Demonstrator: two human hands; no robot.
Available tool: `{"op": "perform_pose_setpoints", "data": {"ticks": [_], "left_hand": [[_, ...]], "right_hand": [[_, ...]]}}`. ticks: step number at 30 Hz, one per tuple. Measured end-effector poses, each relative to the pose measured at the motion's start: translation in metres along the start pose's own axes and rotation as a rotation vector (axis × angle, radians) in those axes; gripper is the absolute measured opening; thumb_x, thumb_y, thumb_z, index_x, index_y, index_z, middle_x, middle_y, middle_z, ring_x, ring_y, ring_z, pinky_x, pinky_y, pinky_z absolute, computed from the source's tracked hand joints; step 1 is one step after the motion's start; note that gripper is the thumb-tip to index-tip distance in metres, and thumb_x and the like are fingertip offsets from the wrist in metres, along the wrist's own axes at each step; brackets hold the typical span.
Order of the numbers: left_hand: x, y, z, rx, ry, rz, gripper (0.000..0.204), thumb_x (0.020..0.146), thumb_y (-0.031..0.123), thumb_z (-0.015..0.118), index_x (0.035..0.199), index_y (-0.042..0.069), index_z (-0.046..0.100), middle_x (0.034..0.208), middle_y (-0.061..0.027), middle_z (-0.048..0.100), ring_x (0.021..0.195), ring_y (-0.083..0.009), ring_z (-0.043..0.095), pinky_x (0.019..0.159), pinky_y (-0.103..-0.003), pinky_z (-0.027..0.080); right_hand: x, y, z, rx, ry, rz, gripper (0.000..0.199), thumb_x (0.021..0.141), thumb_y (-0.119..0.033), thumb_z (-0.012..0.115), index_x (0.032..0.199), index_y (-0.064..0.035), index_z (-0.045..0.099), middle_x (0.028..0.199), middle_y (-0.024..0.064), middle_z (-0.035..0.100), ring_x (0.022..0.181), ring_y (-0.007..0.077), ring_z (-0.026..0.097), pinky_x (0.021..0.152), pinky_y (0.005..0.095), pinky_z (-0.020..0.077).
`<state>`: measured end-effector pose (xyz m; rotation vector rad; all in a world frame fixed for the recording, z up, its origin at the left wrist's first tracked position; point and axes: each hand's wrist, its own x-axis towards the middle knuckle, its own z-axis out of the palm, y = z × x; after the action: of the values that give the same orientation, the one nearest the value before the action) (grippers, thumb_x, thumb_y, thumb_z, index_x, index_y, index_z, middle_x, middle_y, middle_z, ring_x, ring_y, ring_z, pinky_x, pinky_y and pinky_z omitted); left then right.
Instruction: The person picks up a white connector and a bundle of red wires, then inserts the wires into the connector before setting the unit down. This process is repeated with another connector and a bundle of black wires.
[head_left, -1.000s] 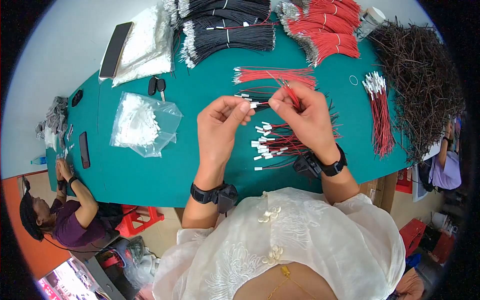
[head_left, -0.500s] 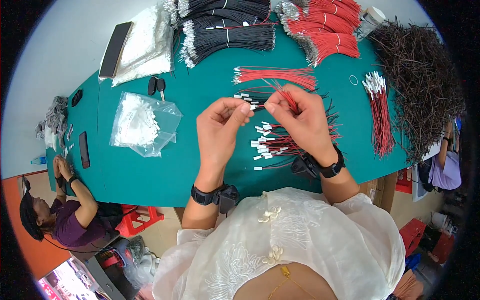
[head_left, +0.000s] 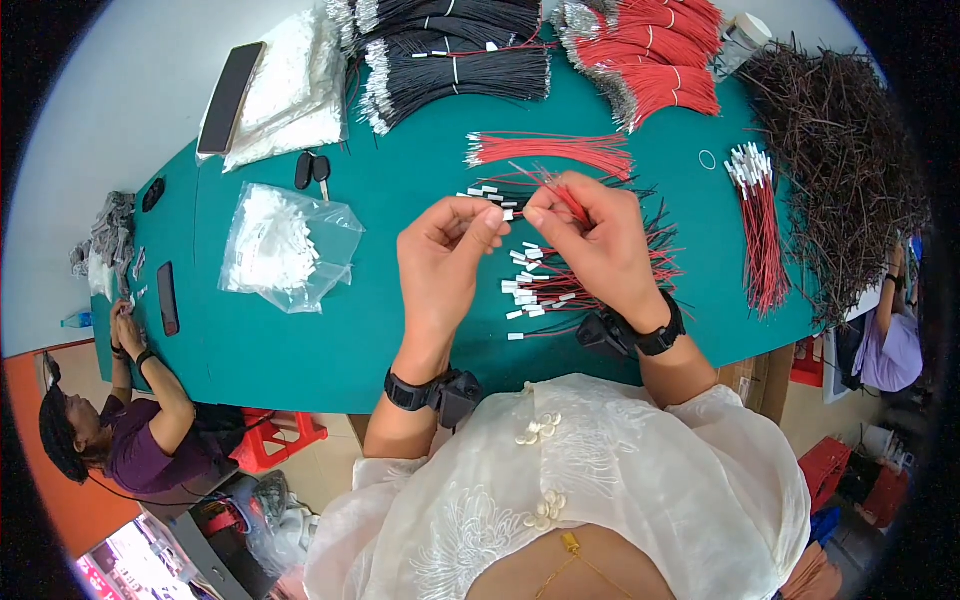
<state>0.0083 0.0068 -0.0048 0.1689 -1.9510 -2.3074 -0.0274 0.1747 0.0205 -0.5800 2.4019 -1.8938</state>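
Your left fingers (head_left: 483, 231) pinch a white plug (head_left: 508, 214), held above the desk (head_left: 400, 345) between your hands; your right fingers (head_left: 548, 224) grip several red wires (head_left: 571, 203) just beside it, at three o'clock. Whether a wire is seated in the plug is too small to tell. To join them well, it seems best to brace the plug and push straight along its length, gripping close to the tip against buckling. The plug's long axis runs roughly nine to three o'clock; the wires' loose ends slant toward ten.
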Motion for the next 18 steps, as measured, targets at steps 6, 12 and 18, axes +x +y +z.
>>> {"op": "perform_pose_setpoints", "data": {"ticks": [6,12,18], "left_hand": [[0.0,-0.005,0.003,-0.021,-0.007,-0.031,0.013,0.092,0.011,0.068,0.094,-0.002,0.066,0.079,-0.0057,0.069,0.07,-0.0087,0.061,0.065,-0.022,0.048],[0.0,-0.005,0.001,-0.098,-0.005,-0.06,0.014,0.094,0.012,0.067,0.095,-0.002,0.066,0.08,-0.0061,0.068,0.071,-0.0087,0.061,0.065,-0.022,0.048],[0.004,-0.012,0.002,-0.006,-0.006,-0.042,0.013,0.093,0.013,0.066,0.092,-0.001,0.066,0.082,-0.0054,0.068,0.07,-0.011,0.06,0.064,-0.024,0.047]], "right_hand": [[0.0,0.001,0.0,0.019,-0.018,0.017,0.009,0.088,-0.005,0.068,0.085,0.0014,0.063,0.06,-0.0045,0.046,0.056,0.0018,0.036,0.049,0.0222,0.0281],[0.003,0.002,-0.011,-0.045,-0.048,0.055,0.011,0.089,-0.008,0.068,0.086,0.0015,0.064,0.06,-0.0038,0.046,0.057,0.0023,0.037,0.049,0.0234,0.0284],[0.001,0.002,-0.029,-0.102,-0.143,0.06,0.018,0.096,-0.012,0.06,0.088,0.0029,0.063,0.061,-0.0026,0.046,0.057,0.0031,0.037,0.049,0.0245,0.0289]]}}
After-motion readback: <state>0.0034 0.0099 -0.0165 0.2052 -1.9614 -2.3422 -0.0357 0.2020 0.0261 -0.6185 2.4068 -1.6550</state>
